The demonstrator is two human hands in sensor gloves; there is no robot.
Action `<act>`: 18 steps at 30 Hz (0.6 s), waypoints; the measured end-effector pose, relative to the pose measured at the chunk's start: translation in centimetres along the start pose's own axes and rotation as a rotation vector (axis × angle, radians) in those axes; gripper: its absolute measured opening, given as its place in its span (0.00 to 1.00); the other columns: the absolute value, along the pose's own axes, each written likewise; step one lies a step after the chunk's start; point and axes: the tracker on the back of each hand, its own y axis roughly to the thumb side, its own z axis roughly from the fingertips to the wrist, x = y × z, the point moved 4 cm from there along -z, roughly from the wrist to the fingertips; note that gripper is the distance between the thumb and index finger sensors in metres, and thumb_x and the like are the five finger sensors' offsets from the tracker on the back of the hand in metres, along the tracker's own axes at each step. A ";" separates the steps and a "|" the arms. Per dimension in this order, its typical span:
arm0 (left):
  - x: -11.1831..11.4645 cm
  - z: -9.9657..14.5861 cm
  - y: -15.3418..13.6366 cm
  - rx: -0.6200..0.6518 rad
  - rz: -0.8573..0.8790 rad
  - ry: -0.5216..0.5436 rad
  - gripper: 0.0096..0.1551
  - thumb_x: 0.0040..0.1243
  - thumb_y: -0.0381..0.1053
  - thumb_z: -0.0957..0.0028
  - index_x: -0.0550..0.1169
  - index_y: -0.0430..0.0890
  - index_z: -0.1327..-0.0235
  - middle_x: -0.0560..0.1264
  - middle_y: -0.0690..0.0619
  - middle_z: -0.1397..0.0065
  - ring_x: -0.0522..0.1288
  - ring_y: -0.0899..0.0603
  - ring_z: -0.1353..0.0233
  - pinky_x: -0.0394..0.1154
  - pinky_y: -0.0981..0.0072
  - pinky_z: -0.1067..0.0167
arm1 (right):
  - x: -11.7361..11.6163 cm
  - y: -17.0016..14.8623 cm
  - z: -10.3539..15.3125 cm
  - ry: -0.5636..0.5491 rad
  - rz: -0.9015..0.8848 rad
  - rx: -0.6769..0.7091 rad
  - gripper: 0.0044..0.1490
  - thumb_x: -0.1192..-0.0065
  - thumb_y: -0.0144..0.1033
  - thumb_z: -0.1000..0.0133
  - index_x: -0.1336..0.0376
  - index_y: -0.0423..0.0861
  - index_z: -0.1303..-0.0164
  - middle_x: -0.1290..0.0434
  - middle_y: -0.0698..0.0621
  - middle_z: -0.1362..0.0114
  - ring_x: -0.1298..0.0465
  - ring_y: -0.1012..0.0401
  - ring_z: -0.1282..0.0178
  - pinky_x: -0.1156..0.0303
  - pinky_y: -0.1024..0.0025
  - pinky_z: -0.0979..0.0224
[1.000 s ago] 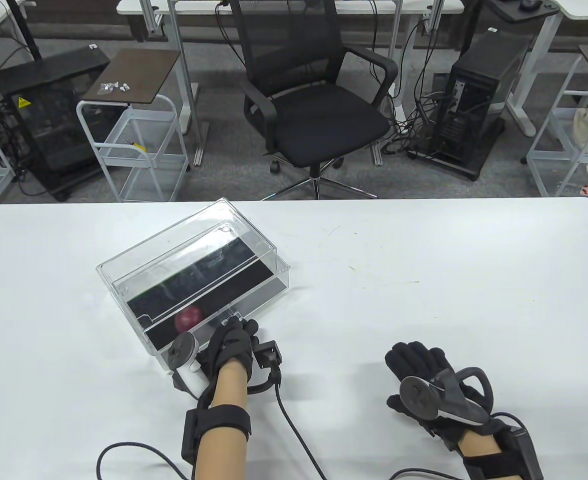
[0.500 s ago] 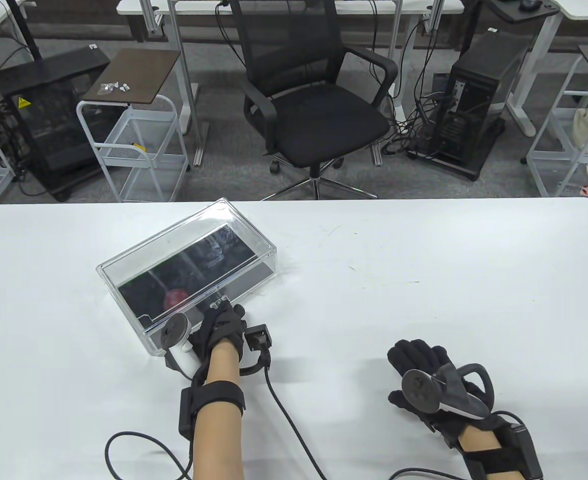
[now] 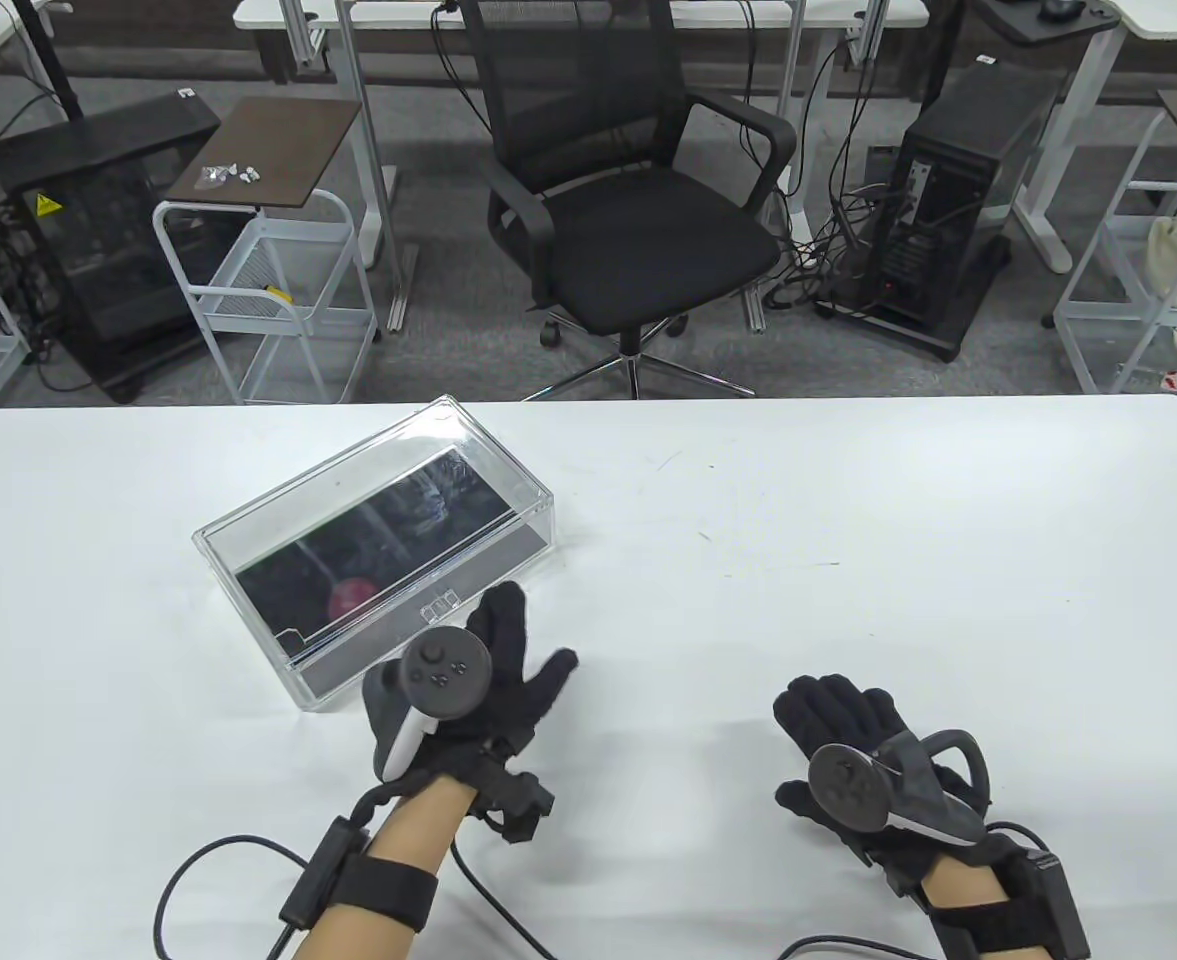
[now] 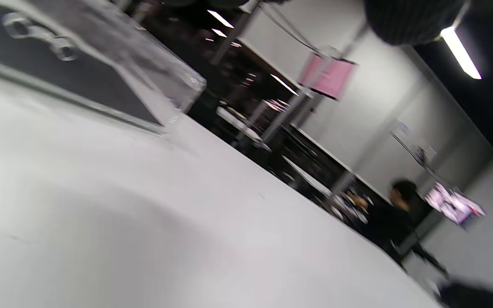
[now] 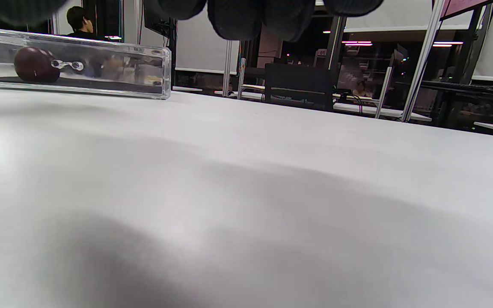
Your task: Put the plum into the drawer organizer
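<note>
The clear drawer organizer (image 3: 378,520) sits on the left of the white table (image 3: 748,520) with its drawer pushed in. The dark red plum (image 3: 351,598) lies inside it near the front, and shows through the wall in the right wrist view (image 5: 37,64). My left hand (image 3: 508,650) is just in front of the organizer's front right, fingers spread, holding nothing and not touching it. My right hand (image 3: 833,715) rests flat on the table at the lower right, empty. The organizer's corner shows in the left wrist view (image 4: 156,81).
A black office chair (image 3: 638,200) stands beyond the table's far edge, with white carts (image 3: 268,290) and a computer tower (image 3: 958,200) to the sides. Cables (image 3: 508,890) trail from my left wrist across the table's near edge.
My left hand pushed the drawer shut with the plum inside, then let go, drew back toward me and spread its fingers. My right hand has not moved.
</note>
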 end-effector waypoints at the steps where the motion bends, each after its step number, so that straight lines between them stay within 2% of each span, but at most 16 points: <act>1: 0.5 0.4 0.9 0.055 -0.068 -0.022 0.49 0.56 0.67 0.50 0.58 0.47 0.18 0.50 0.44 0.10 0.48 0.33 0.13 0.44 0.34 0.20 | 0.0 0.0 0.0 -0.002 0.002 0.001 0.52 0.48 0.66 0.59 0.54 0.56 0.25 0.45 0.51 0.16 0.43 0.48 0.17 0.44 0.47 0.21; 3: 2.4 1.5 2.6 0.190 -0.218 -0.094 0.48 0.56 0.66 0.50 0.59 0.48 0.19 0.50 0.47 0.10 0.46 0.35 0.12 0.42 0.36 0.19 | 0.1 0.2 0.2 -0.007 0.006 0.005 0.52 0.48 0.66 0.59 0.54 0.56 0.25 0.45 0.51 0.16 0.43 0.48 0.17 0.43 0.47 0.21; 5: 4.2 2.2 3.1 0.259 -0.321 -0.151 0.47 0.56 0.66 0.51 0.61 0.49 0.20 0.51 0.48 0.10 0.47 0.36 0.12 0.42 0.37 0.19 | 0.2 0.4 0.3 -0.012 0.011 0.010 0.52 0.48 0.66 0.59 0.54 0.56 0.25 0.45 0.51 0.16 0.43 0.48 0.17 0.44 0.47 0.21; 10: 7.0 2.9 2.7 0.335 -0.356 -0.246 0.45 0.56 0.65 0.51 0.62 0.49 0.21 0.53 0.49 0.11 0.49 0.37 0.13 0.44 0.40 0.19 | 0.2 0.8 0.5 -0.014 0.023 0.023 0.52 0.48 0.66 0.59 0.54 0.56 0.25 0.45 0.51 0.16 0.43 0.48 0.17 0.43 0.47 0.21; 18: 7.3 2.9 2.4 0.343 -0.354 -0.273 0.45 0.55 0.66 0.51 0.62 0.49 0.21 0.53 0.48 0.11 0.50 0.37 0.13 0.46 0.41 0.19 | 0.2 0.9 0.4 -0.010 0.027 0.021 0.52 0.48 0.66 0.59 0.54 0.56 0.25 0.45 0.51 0.16 0.43 0.48 0.17 0.43 0.47 0.20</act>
